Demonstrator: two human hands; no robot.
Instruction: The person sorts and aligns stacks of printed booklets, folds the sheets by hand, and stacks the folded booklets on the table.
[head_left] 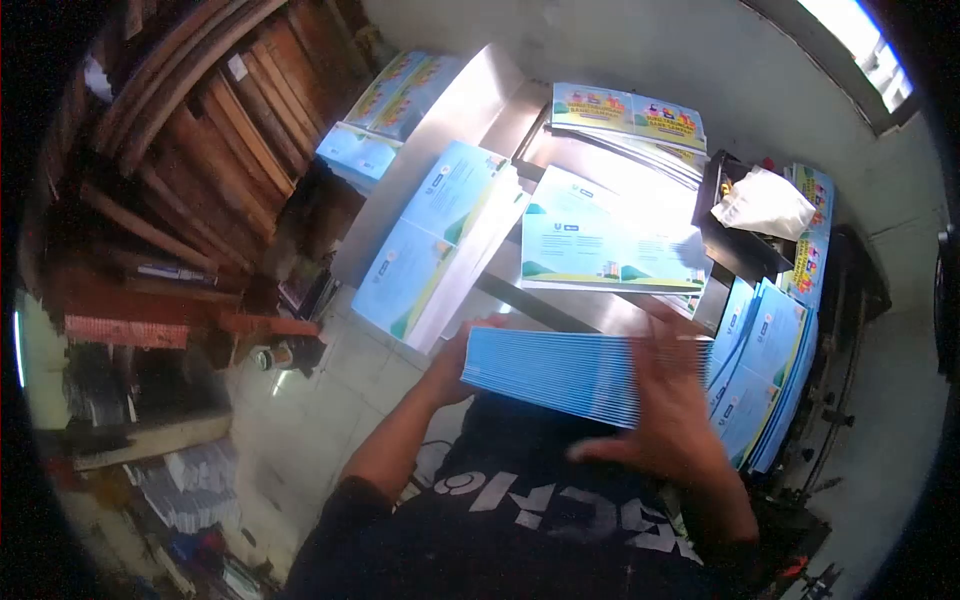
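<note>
A thick stack of blue printed booklets [550, 375], its layered edges facing me, is held in front of my body. My left hand [452, 368] grips the left end of this stack; part of its fingers is hidden behind it. Over the right end lies my right hand [668, 400], slightly blurred, with its thumb stretched out away from the stack and its fingers extended along the pages. Just beyond the stack sits a pile of printed sheets [600, 245] with blue covers. Right of my right hand stand more blue booklets [765, 360], fanned a little unevenly.
At the left of the metal work surface is another booklet pile [430, 240]. Yellow-titled covers [630, 110] are stacked at the back. A black box [745, 240] holds a crumpled white bag [765, 203]. Wooden boards [215, 130] lean at far left, above a tiled floor [310, 400].
</note>
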